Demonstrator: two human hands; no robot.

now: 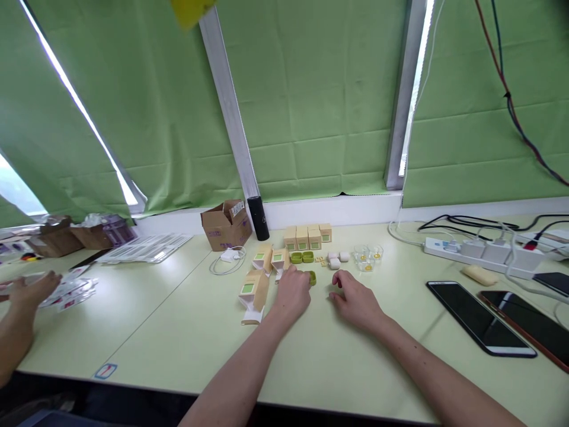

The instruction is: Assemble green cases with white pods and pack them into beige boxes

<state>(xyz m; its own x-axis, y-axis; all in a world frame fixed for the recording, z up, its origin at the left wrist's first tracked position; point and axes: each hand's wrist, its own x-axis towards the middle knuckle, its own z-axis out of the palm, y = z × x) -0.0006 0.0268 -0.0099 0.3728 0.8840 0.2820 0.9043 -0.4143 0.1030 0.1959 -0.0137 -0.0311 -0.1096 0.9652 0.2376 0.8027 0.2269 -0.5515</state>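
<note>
Left hand point(291, 293) lies knuckles up on the pale green worktop point(178, 320). Its fingertips are curled against a small green case point(312, 277), which sits on the worktop at mid-depth, just right of the hand. Whether the grip pinches the case or merely touches it cannot be told.

Right hand point(355, 302) rests near the left one, to its right. Fingers are bent down to the surface; the grip's state is not visible, and the hand is apart from the green case.

Surroundings:
- An open carton point(253, 290) lies just left of the left hand, with two more open cartons point(271, 259) beyond it.
- Farther off stands a row of closed cartons point(306, 237) in line.
- Before the row lie a pair of green cases point(302, 257), white pods point(338, 259) and clear cups point(368, 256).
- A power strip point(480, 249) and two phones point(482, 318) lie at right.
- A co-worker's hand point(31, 290) is at the far left, well apart.
</note>
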